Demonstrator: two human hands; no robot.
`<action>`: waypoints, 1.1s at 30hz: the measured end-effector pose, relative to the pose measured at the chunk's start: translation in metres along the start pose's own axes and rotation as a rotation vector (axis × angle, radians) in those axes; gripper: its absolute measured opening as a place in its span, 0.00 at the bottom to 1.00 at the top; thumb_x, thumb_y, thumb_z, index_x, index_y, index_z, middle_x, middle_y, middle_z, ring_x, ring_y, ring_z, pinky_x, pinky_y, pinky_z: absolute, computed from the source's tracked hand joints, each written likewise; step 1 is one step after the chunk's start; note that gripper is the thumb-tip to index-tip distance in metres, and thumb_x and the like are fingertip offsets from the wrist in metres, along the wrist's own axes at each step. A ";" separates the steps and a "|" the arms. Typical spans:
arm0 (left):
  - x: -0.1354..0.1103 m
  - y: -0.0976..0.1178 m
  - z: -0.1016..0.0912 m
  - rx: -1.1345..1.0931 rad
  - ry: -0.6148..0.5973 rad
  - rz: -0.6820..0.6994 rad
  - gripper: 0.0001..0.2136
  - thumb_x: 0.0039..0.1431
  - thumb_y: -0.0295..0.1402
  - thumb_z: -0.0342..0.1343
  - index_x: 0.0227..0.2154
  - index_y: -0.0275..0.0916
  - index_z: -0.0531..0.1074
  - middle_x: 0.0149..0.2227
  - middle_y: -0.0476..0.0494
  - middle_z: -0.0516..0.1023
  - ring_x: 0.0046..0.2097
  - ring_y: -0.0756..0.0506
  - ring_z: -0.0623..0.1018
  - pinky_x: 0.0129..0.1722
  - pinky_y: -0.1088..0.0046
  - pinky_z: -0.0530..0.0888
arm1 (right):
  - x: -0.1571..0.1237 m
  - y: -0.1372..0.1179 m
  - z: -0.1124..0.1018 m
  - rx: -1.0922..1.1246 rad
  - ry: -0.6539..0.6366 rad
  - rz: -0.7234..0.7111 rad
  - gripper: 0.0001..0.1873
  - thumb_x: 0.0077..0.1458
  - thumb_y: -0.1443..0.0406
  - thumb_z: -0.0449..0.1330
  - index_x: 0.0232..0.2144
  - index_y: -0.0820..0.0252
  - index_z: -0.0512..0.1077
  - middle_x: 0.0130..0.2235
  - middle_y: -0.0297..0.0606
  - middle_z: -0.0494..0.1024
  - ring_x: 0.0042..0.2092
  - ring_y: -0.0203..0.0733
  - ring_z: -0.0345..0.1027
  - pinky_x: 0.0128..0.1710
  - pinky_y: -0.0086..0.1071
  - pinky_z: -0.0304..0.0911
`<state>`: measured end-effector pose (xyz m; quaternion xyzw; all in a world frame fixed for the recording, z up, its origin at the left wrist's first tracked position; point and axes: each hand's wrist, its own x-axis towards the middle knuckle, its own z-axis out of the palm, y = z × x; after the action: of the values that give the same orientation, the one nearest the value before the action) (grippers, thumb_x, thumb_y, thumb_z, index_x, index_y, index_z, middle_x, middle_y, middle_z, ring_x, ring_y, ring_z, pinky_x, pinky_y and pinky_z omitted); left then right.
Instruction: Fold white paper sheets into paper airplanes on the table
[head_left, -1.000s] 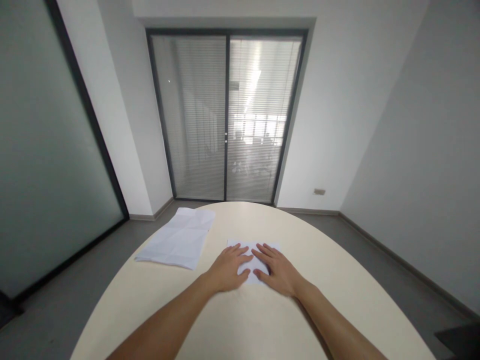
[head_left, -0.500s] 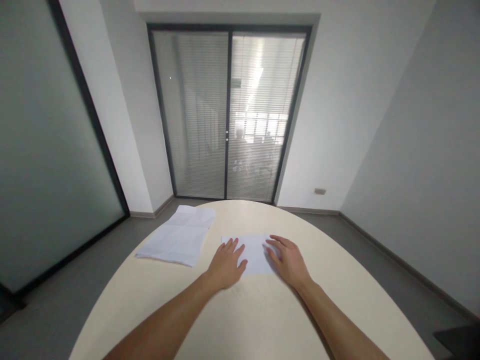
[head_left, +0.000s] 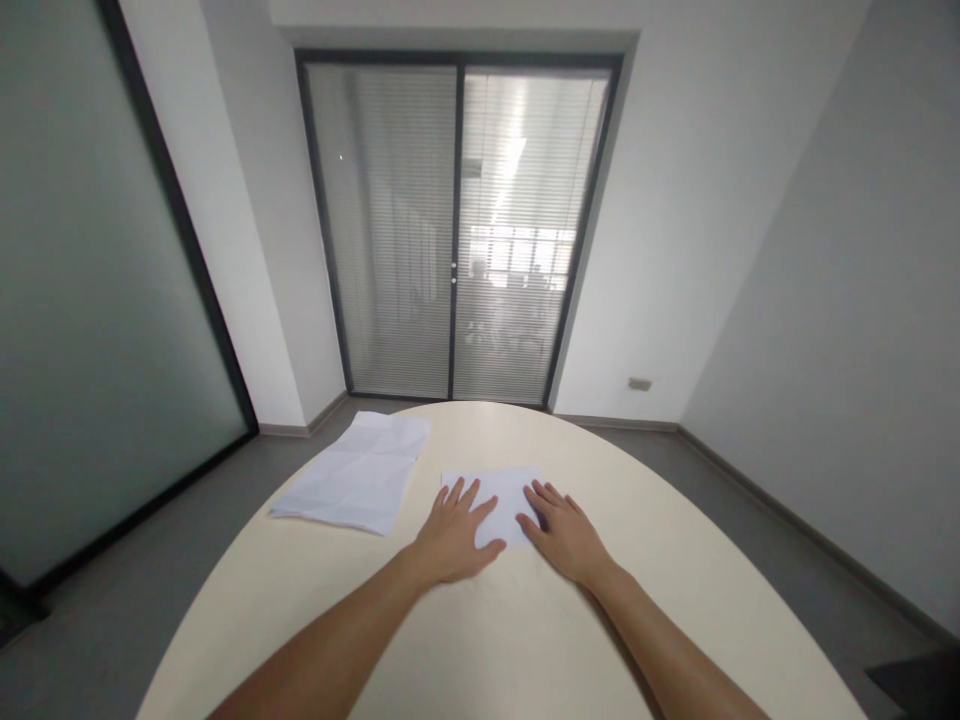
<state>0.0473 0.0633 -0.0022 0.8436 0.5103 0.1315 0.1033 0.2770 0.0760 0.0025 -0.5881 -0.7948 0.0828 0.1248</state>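
Note:
A small white sheet of paper (head_left: pixel 501 490) lies flat on the pale round table (head_left: pixel 480 640). Over its left side rests my left hand (head_left: pixel 456 535), palm down with the fingers spread. My right hand (head_left: pixel 564 530) covers the right side of the sheet, its fingers stretched out and the thumb pointing inward. Neither hand grips anything. The sheet's left and right edges are partly hidden under the hands, while its middle and far edge show between them.
Larger white papers (head_left: pixel 356 470) with fold creases lie at the table's left far edge. Beyond the table stands a glass door (head_left: pixel 457 230) with blinds. A frosted glass panel (head_left: pixel 97 300) is on the left, and a dark object (head_left: pixel 919 685) shows at the lower right.
My right hand has come down lower onto the paper, its fingers now flatter. My left hand has spread its thumb and index finger slightly further to the right.

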 end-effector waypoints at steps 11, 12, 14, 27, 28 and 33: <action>-0.001 0.003 -0.001 0.012 0.048 0.065 0.29 0.64 0.54 0.46 0.63 0.47 0.63 0.69 0.41 0.57 0.69 0.30 0.55 0.65 0.41 0.52 | -0.003 -0.001 -0.003 0.042 0.080 -0.146 0.29 0.65 0.52 0.51 0.63 0.57 0.65 0.67 0.46 0.58 0.69 0.58 0.47 0.66 0.57 0.44; -0.001 0.003 -0.001 0.015 0.057 0.053 0.28 0.65 0.53 0.46 0.63 0.47 0.63 0.68 0.40 0.58 0.69 0.30 0.55 0.65 0.41 0.53 | -0.005 -0.002 -0.004 0.065 0.072 -0.216 0.28 0.64 0.52 0.52 0.62 0.56 0.66 0.67 0.46 0.59 0.69 0.57 0.48 0.66 0.57 0.44; 0.000 0.003 0.001 0.020 0.074 0.030 0.28 0.65 0.53 0.47 0.63 0.47 0.63 0.68 0.40 0.58 0.69 0.30 0.56 0.65 0.41 0.53 | -0.006 -0.003 -0.006 0.124 0.030 -0.348 0.28 0.63 0.52 0.55 0.62 0.55 0.67 0.66 0.46 0.61 0.68 0.54 0.52 0.66 0.53 0.47; -0.001 0.002 0.003 -0.004 0.174 0.081 0.22 0.62 0.45 0.54 0.57 0.44 0.71 0.63 0.40 0.67 0.65 0.31 0.63 0.63 0.42 0.59 | -0.003 0.001 -0.002 0.292 0.048 -0.386 0.21 0.63 0.51 0.55 0.51 0.52 0.77 0.59 0.44 0.72 0.63 0.53 0.61 0.63 0.51 0.57; -0.001 0.002 0.002 -0.011 0.198 0.104 0.20 0.62 0.42 0.54 0.54 0.44 0.72 0.61 0.40 0.70 0.64 0.33 0.66 0.63 0.45 0.61 | -0.003 0.001 -0.001 0.292 0.055 -0.380 0.21 0.64 0.51 0.54 0.51 0.52 0.77 0.59 0.43 0.73 0.63 0.52 0.62 0.63 0.50 0.57; 0.002 0.004 -0.002 -0.082 0.276 0.158 0.12 0.62 0.32 0.53 0.45 0.41 0.77 0.48 0.43 0.80 0.52 0.42 0.77 0.57 0.63 0.70 | -0.001 0.001 -0.002 0.300 0.095 -0.343 0.22 0.67 0.52 0.50 0.49 0.53 0.78 0.55 0.41 0.77 0.60 0.49 0.66 0.63 0.46 0.58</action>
<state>0.0506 0.0636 0.0016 0.8502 0.4458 0.2744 0.0558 0.2788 0.0752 0.0043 -0.4225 -0.8552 0.1497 0.2601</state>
